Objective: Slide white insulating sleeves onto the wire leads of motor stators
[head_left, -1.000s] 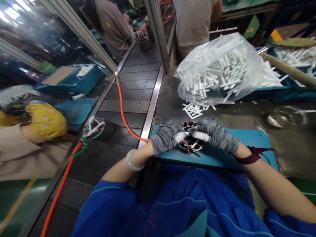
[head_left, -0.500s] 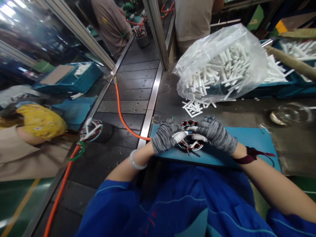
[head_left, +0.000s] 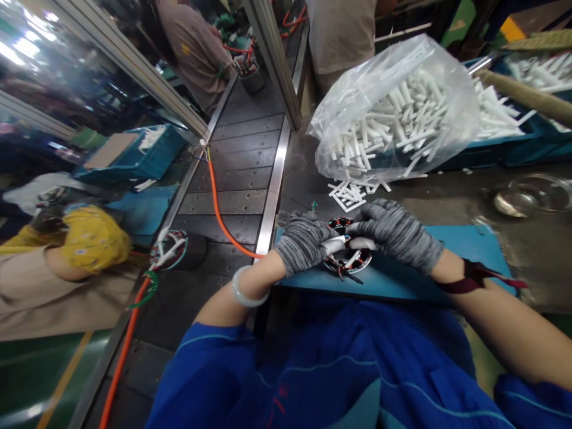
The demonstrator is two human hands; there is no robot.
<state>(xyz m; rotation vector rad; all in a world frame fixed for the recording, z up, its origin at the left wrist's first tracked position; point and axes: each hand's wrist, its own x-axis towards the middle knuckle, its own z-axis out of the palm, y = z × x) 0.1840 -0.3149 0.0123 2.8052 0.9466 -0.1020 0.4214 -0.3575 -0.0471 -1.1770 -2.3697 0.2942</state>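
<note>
A ring-shaped motor stator [head_left: 367, 262] with dark and orange windings rests on a blue mat [head_left: 402, 285]. Both my hands wear grey striped gloves with white fingertips and meet above it. My left hand [head_left: 304, 241] is closed in a pinch on a thin wire [head_left: 347, 238], where a bit of blue shows. From the other side, my right hand [head_left: 393, 233] has its thumb and fingers closed at the same wire; the exact contact is hidden. A white sleeve lies inside the stator, and dark wire leads [head_left: 351, 277] stick out toward me.
A clear plastic bag [head_left: 397, 119] of white tubes leans on a blue bin, with loose tubes [head_left: 347, 195] before it. A glass dish [head_left: 512, 204] stands right. Left runs a slatted conveyor [head_left: 223, 202] with an orange cable [head_left: 214, 190] and another stator [head_left: 168, 249]. A co-worker's yellow sleeve [head_left: 96, 238] is beyond.
My hands stay over the stator, with the fingertips slightly shifted around the wire. The whole view has moved a little. The co-worker's yellow sleeve has shifted right and down.
</note>
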